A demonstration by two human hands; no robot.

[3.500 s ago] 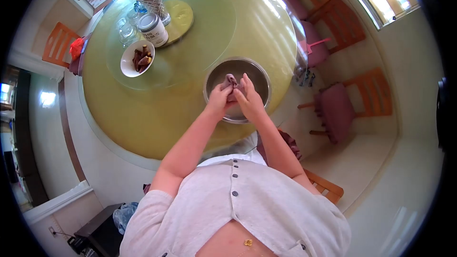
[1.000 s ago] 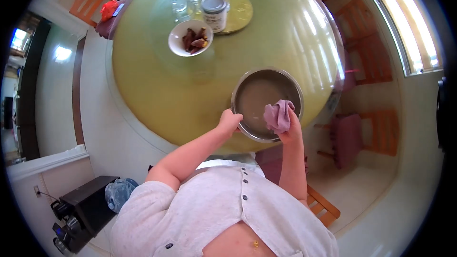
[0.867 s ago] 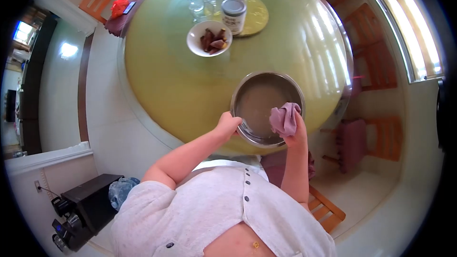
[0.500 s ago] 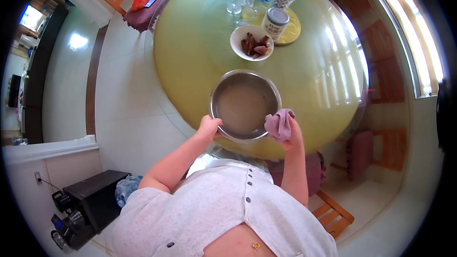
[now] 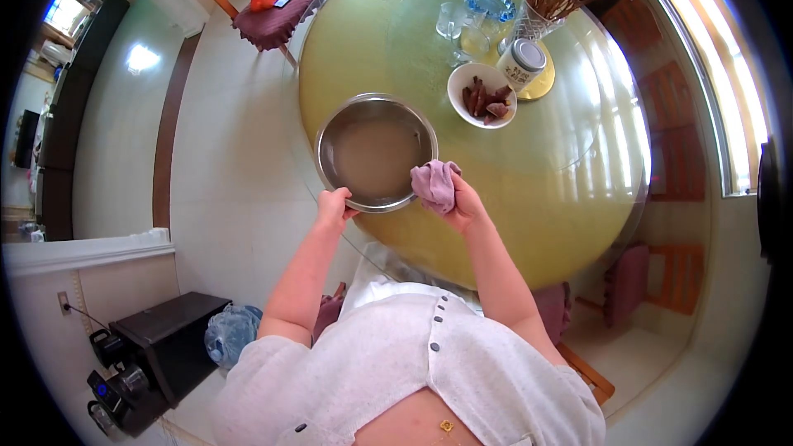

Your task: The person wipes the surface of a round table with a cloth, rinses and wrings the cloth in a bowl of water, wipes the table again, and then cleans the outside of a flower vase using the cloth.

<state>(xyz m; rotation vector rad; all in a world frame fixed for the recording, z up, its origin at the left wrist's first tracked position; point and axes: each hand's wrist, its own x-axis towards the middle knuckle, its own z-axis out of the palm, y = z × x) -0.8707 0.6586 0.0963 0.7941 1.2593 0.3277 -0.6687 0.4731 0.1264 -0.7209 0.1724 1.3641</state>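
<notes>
The metal basin (image 5: 377, 107), containing cloudy liquid, is positioned at the table's (image 5: 529, 206) near left edge. Its rim is gripped by the left hand (image 5: 335, 207). The purple cloth (image 5: 434, 185) is grasped in the right hand (image 5: 464, 205) against the rim's right side. The bowl (image 5: 459, 110) is located beyond, to the right.

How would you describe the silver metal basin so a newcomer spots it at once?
Find the large round yellow-green table. At its left edge in the picture is a wide, round, silver metal basin, its rim in the left hand. Unlike the smaller white bowl of dark reddish pieces, it is shiny and holds cloudy liquid.
</notes>
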